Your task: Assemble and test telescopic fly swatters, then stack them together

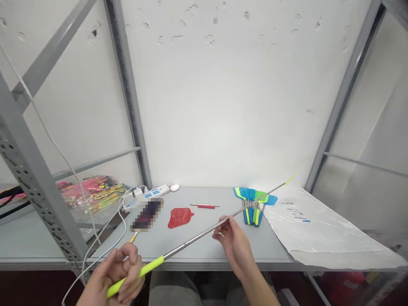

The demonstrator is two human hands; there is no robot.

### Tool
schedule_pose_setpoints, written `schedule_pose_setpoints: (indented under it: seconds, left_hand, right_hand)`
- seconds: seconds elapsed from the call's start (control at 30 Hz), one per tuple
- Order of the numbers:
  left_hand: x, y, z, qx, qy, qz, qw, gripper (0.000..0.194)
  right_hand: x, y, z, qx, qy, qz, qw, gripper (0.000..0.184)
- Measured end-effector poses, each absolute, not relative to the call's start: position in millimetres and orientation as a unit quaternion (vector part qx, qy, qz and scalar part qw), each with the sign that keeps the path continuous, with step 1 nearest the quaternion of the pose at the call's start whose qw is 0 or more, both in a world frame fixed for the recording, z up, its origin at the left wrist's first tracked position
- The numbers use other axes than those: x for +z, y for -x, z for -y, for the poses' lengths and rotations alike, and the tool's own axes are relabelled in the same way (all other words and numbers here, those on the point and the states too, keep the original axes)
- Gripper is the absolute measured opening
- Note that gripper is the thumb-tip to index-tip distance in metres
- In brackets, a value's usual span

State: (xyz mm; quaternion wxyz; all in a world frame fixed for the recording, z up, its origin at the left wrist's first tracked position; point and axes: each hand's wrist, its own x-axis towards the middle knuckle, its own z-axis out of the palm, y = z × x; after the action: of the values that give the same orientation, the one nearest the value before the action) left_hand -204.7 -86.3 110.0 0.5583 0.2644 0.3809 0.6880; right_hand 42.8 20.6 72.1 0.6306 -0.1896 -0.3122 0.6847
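Observation:
A telescopic fly swatter stretches diagonally over the table, its metal rod drawn out long. My left hand is closed round its yellow-green handle. Farther up, the fingers of my right hand pinch the rod. The swatter's thin yellow-green far end shows nearly edge-on at the upper right. Beneath the rod, on the table, lie a red fly swatter head and, behind it, a metal rod with a red handle. Several blue and green fly swatters lie fanned together near the right hand.
A white plastic bag covers the table's right side. To the left are a power strip, a blurred-out dark object and white cables. Bagged colourful items lie beyond the grey metal post.

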Motion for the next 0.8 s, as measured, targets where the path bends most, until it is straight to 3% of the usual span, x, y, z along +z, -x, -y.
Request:
schedule_pose_setpoints:
  seconds: [0.23, 0.4, 0.63, 0.8]
  left_hand:
    - [106, 203, 71, 0.74, -0.223, -0.37, 0.516, 0.024]
    - [95, 172, 47, 0.771, -0.181, -0.374, 0.483, 0.026]
    - [84, 145, 37, 0.732, -0.187, -0.31, 0.577, 0.026]
    - [83, 182, 41, 0.75, -0.183, -0.304, 0.558, 0.023]
  right_hand:
    - [69, -79, -28, 0.583, 0.268, 0.289, 0.71, 0.026]
    - [63, -74, -21, 0.587, 0.275, 0.306, 0.698, 0.031]
    - [69, -59, 5, 0.615, 0.272, 0.431, 0.602, 0.032]
    - [67, -110, -3, 0.608, 0.272, 0.317, 0.675, 0.025]
